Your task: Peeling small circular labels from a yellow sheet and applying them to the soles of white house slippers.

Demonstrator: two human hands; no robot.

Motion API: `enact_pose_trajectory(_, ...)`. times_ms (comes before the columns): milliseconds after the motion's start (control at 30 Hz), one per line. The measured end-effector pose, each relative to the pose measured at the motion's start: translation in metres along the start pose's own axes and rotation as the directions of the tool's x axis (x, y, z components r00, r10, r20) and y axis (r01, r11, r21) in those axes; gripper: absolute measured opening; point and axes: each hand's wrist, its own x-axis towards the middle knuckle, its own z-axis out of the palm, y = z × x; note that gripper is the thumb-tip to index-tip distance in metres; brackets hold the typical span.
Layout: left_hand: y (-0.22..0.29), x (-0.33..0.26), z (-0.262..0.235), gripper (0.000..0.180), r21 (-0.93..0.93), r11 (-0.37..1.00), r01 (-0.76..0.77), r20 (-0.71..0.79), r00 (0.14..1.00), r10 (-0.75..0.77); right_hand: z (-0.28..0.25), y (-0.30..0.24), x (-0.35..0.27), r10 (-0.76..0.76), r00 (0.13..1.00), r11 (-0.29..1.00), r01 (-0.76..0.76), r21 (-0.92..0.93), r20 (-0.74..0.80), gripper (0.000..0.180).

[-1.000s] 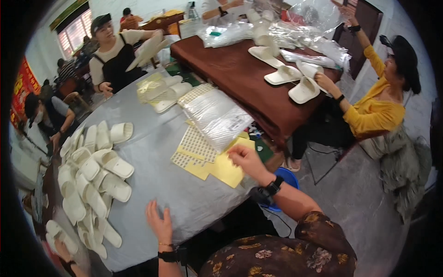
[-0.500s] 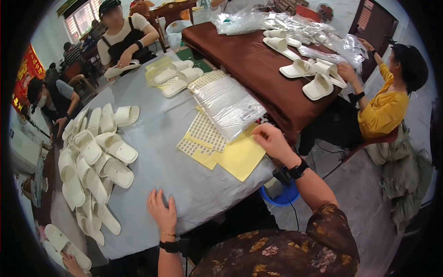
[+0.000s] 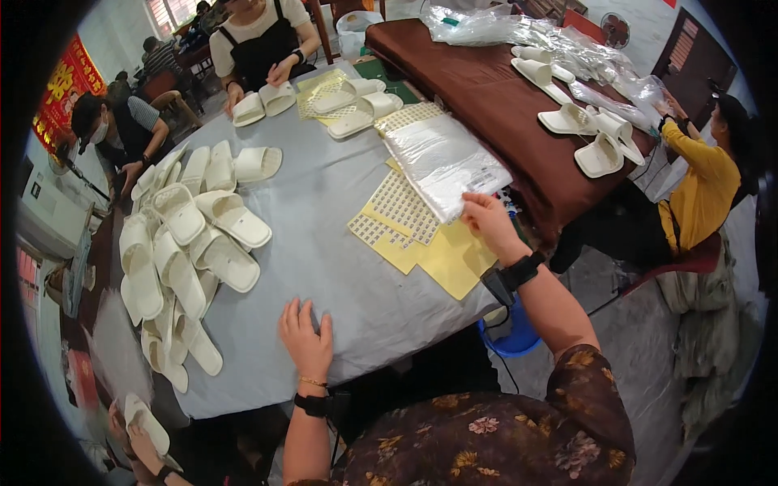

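My left hand (image 3: pixel 306 336) rests on the grey-covered table (image 3: pixel 316 235) near its front edge, fingers loosely extended and holding nothing. My right hand (image 3: pixel 491 224) has thumb and fingers closed at the near corner of a shiny clear plastic bag (image 3: pixel 444 159). Beneath the bag lie yellow sheets of small stickers (image 3: pixel 397 209) and a plain yellow sheet (image 3: pixel 455 263). A heap of white slippers (image 3: pixel 186 243) covers the table's left side. Beyond the bag, a pair of white slippers (image 3: pixel 365 115) sits partly on another sticker sheet (image 3: pixel 324 87).
Across the table a person (image 3: pixel 263 44) handles two slippers (image 3: pixel 263 104). A person in yellow (image 3: pixel 697 174) sits beside a brown-covered table (image 3: pixel 486 105) with slippers and plastic bags (image 3: pixel 551 44). Another person (image 3: pixel 121 134) is at the left. A co-worker's hands (image 3: pixel 142 445) hold a slipper lower left.
My right hand has moved from the yellow sheet to the plastic bag's corner. My left hand stays on the table. The person opposite now has two slippers on the table. The view has shifted.
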Motion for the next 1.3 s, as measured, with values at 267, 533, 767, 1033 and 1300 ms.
enact_pose_trajectory(267,0.001,0.000,0.002,0.043,-0.011,1.000,0.005,-0.020,1.000,-0.005,-0.011,0.020,-0.009,-0.213,0.974,0.893,0.164,-0.418,-0.074,0.029)
enact_pose_trajectory(533,-0.002,0.000,0.007,0.039,0.031,0.999,-0.016,-0.093,0.996,0.019,-0.007,0.057,-0.018,-0.561,0.828,0.491,0.308,-0.815,-0.025,0.025)
enact_pose_trajectory(767,-0.002,-0.003,0.011,0.039,0.018,1.000,0.016,-0.143,0.990,-0.014,-0.015,0.065,-0.009,-0.515,0.857,0.481,0.291,-0.827,0.002,0.029)
enact_pose_trajectory(1033,-0.001,-0.005,0.011,0.042,0.009,1.000,0.005,-0.139,0.990,-0.004,-0.033,0.061,0.004,-0.347,0.937,0.563,0.243,-0.790,0.040,0.041)
enact_pose_trajectory(1300,-0.004,-0.003,0.013,0.042,0.038,0.999,-0.008,-0.075,0.997,0.011,-0.042,0.058,0.020,-0.263,0.961,0.623,0.238,-0.745,0.087,0.042)
